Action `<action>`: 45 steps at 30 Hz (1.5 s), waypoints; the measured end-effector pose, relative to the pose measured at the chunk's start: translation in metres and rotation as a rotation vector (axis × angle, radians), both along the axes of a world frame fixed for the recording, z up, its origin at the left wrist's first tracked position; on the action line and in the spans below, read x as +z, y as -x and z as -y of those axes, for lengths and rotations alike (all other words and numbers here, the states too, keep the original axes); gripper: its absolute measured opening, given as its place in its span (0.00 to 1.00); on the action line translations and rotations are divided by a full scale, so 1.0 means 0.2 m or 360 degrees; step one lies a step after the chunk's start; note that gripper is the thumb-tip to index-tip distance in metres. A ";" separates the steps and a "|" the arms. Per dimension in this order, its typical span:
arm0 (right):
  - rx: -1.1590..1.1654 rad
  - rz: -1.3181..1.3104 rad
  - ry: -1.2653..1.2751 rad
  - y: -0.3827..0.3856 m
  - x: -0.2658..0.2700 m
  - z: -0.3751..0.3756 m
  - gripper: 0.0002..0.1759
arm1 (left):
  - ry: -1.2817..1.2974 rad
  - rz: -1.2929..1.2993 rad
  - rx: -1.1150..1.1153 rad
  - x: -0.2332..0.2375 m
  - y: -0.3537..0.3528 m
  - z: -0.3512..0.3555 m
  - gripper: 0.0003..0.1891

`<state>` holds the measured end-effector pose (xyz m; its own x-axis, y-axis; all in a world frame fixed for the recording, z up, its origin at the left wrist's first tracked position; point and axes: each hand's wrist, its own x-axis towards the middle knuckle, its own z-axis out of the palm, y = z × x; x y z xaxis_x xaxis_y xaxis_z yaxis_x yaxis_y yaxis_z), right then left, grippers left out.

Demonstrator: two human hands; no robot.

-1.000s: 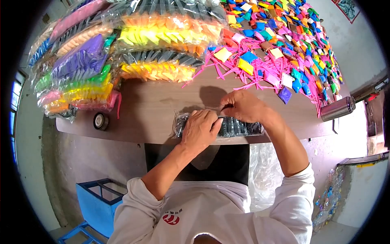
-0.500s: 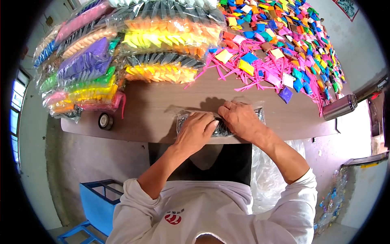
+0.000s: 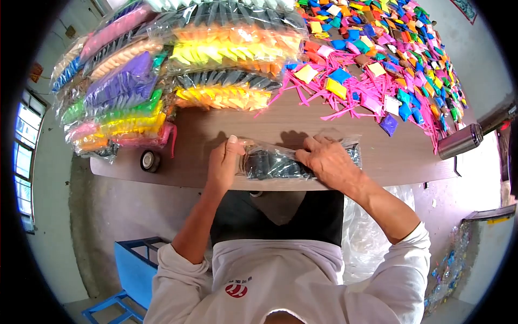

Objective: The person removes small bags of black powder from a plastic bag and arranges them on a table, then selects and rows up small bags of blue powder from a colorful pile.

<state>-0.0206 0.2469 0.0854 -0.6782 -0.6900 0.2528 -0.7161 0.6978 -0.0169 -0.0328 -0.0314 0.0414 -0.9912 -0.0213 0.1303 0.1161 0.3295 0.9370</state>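
A clear plastic bag with black pieces inside (image 3: 275,163) lies near the front edge of the wooden table (image 3: 199,129). My left hand (image 3: 226,159) pinches the bag's left end between thumb and fingers. Resting on the bag's right part is my right hand (image 3: 326,159), its fingers bent over the plastic; the fingertips press the upper edge and are partly hidden.
Stacked clear bags of coloured pieces (image 3: 226,51) fill the back left. Behind to the right lie pink strips (image 3: 324,97) and many small coloured packets (image 3: 388,43). A tape roll (image 3: 150,161) sits left, a metal bottle (image 3: 460,141) right, and a blue stool (image 3: 135,270) below.
My left hand has moved left from the middle of the bag to its left end, uncovering the black contents. My right hand stays on the right part. The whole view has shifted slightly.
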 end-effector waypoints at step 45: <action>-0.1844 0.1466 0.1840 -0.10 0.03 -0.49 0.35 | 0.0777 -0.0573 -0.0047 -0.15 -0.12 0.01 0.09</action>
<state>0.0003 0.3449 0.0910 -0.7998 0.3724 -0.4707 0.5473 0.1305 -0.8267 -0.0095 -0.0336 0.0115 -0.8824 0.1520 0.4452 0.4131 0.7032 0.5786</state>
